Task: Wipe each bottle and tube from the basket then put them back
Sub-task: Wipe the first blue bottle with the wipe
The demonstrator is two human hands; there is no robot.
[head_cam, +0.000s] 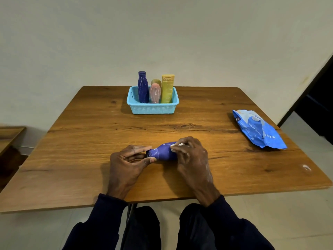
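My left hand (129,159) pinches the bottle (164,152) at its cap end; my right hand (189,156) curls round its body, pressing a wipe (177,144); it lies sideways, cap left; the basket (153,108) stands far, straight ahead.

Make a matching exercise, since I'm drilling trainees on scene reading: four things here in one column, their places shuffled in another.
1. purple bottle
2. dark blue bottle
3. yellow tube
4. wipes pack

A. upright at right end of basket
B. lying at right on table
C. held by left hand and right hand
D. upright at left end of basket

Pairs: 1-C, 2-D, 3-A, 4-B
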